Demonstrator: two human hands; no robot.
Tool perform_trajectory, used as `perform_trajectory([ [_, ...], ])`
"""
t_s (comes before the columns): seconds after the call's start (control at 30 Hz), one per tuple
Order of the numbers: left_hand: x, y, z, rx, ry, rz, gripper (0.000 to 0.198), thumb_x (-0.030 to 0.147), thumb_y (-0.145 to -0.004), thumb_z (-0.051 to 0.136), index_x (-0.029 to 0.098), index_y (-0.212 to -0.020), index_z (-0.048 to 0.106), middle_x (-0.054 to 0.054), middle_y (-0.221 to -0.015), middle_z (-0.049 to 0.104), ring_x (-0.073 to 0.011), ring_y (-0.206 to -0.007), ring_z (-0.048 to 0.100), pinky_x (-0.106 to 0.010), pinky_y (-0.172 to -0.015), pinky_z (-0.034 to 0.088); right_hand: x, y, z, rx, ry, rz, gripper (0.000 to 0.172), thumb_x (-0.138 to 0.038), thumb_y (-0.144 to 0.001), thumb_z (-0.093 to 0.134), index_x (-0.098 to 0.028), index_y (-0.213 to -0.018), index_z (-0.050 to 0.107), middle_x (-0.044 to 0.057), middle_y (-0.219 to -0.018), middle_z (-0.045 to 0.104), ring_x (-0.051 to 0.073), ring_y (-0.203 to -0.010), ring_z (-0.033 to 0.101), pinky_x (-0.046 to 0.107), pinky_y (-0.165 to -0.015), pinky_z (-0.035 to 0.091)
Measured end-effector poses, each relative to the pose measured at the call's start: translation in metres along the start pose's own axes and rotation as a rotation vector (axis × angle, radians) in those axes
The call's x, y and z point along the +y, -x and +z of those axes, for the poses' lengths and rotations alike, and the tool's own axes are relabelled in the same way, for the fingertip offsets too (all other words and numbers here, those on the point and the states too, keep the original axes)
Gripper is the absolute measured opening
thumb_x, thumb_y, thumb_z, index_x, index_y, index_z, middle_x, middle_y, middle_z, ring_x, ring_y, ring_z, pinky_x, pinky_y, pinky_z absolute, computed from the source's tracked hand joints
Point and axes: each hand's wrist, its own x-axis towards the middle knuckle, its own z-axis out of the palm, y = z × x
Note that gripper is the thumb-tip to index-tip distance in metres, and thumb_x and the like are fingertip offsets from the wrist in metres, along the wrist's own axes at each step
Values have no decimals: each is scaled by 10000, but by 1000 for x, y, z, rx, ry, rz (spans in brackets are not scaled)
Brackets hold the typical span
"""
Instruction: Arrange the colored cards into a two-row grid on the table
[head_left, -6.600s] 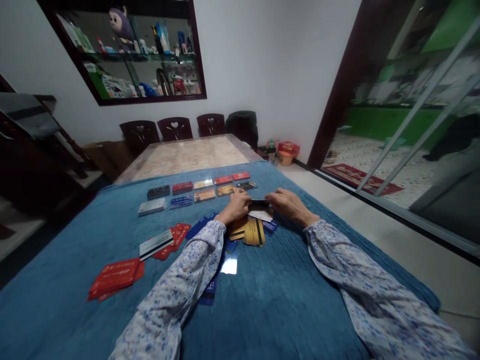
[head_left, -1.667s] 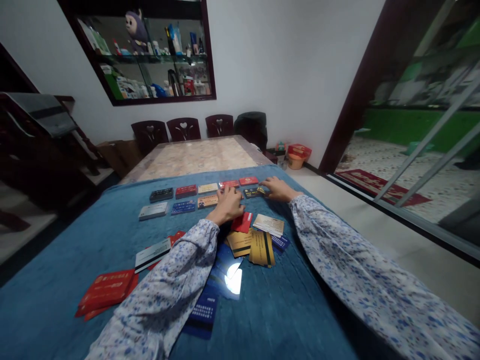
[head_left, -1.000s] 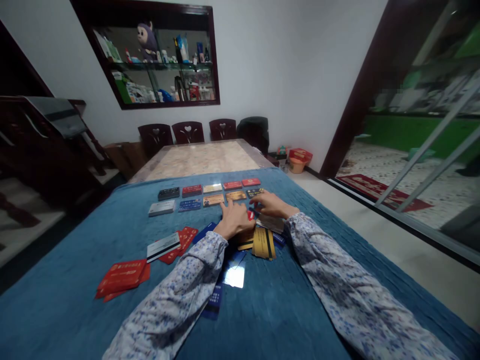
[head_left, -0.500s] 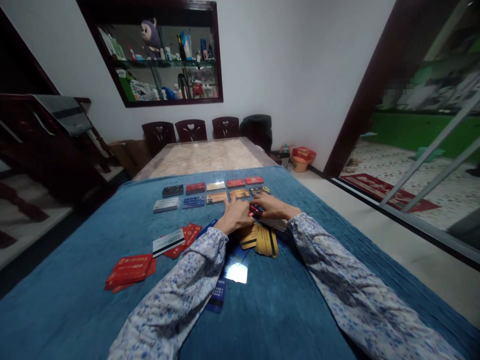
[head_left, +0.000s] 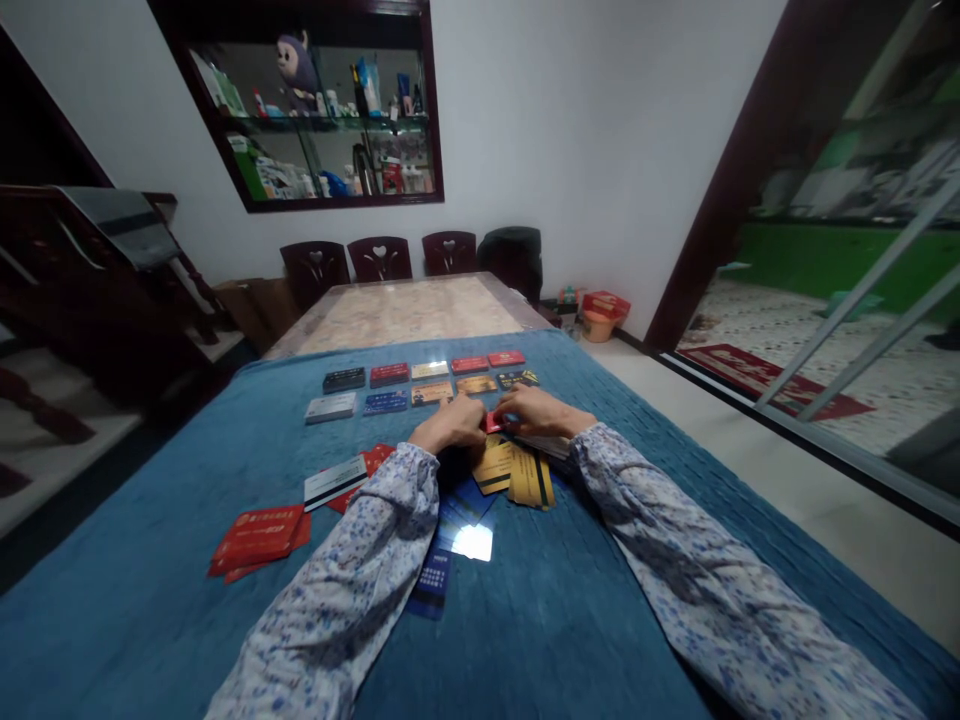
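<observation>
A red card [head_left: 493, 422] shows between the fingertips of my two hands, above the loose cards. My right hand [head_left: 541, 410] pinches its right side. My left hand [head_left: 454, 425] is curled at its left edge; what lies under those fingers is hidden. Just below sit fanned gold cards [head_left: 531, 476] with dark stripes, and blue cards [head_left: 431, 580] lie partly under my left sleeve. White-edged cards [head_left: 551, 445] stick out beneath my right wrist. Beyond my fingers stand two rows of neat card stacks, including an orange stack [head_left: 432, 393] and a dark-and-yellow one [head_left: 517, 380].
To the left lie a spread of red cards [head_left: 259, 538] and a silver card [head_left: 335, 481] with a black stripe. A blue cloth [head_left: 555, 620] covers the near table; its stone top [head_left: 420, 308] shows farther back. Chairs [head_left: 380, 260] line the far end.
My left hand has drawn slightly left and its fingers have curled more. The red card between my hands has shifted left and shows more plainly.
</observation>
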Motion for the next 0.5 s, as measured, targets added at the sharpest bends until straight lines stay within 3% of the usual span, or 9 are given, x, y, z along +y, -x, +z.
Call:
perform_trajectory([
  [0.3,-2,2,-3,10,-6,12,235,103,-738,618,178,-878,791,-123,-887,774,-297,-998,701,-405,-934,491,-2,2,-8,-23,-16,44,213,-199,-830,708,-237,-1009,818,66,-936,779,231,-937,589,313,-824,425],
  [0.5,-2,4,-5,16,11,20,225,134,-734,640,176,-888,799,-120,-897,782,-280,-954,718,-342,-865,506,-6,1,-11,-38,-10,22,213,-188,-830,683,-223,-1002,802,63,-975,771,223,-914,599,311,-819,423],
])
